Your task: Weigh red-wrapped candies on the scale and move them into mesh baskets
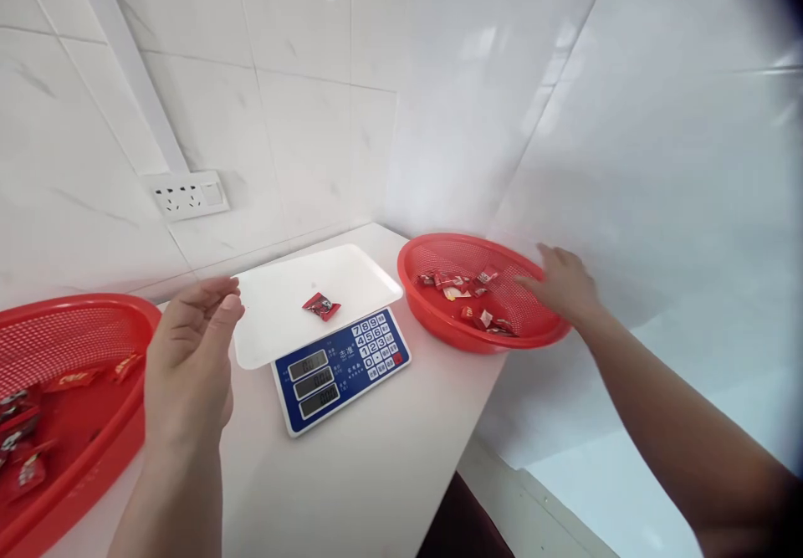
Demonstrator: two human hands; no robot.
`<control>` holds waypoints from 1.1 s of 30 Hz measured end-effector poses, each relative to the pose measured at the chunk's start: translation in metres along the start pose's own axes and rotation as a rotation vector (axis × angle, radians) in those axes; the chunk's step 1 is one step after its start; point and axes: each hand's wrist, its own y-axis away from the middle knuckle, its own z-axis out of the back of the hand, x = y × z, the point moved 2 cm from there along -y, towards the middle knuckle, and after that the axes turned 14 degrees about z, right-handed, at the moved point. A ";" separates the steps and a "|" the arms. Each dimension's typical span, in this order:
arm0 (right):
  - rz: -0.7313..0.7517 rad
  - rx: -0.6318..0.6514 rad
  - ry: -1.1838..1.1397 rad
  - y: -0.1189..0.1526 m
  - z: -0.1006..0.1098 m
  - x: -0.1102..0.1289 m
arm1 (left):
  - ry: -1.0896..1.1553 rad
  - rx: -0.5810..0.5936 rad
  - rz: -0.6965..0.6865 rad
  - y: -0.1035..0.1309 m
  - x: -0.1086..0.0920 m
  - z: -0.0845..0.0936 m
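My left hand [191, 353] is beside the left edge of the scale's white tray [276, 290], fingers loosely bent, thumb slightly apart, nothing visible in it. A single candy in a red and dark wrapper [322, 306] lies on the tray. Below the tray shows the blue panel of the digital scale [342, 366], with three lit-grey displays and a keypad. On the right, my right hand [560, 282] hovers at the far right rim of a red mesh basket [427, 319], fingers spread and a little blurred. Several wrapped candies [455, 284] lie inside that basket.
Another red basket [116, 311] with several wrapped candies [25, 466] stands at the left, cut off by the frame. Everything rests on a white table [364, 483] against tiled walls. A power socket [188, 196] is on the back wall. The table's right edge drops off below the right basket.
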 end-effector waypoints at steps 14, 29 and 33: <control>-0.870 0.001 -1.192 0.095 -0.018 -0.032 | -0.181 -0.006 0.007 0.004 0.010 -0.005; -0.661 -0.154 -1.173 0.059 -0.057 -0.015 | -0.203 0.028 0.040 0.004 0.014 -0.006; -0.676 -0.126 -1.175 0.064 -0.061 -0.004 | -0.213 0.036 0.039 0.002 0.015 -0.006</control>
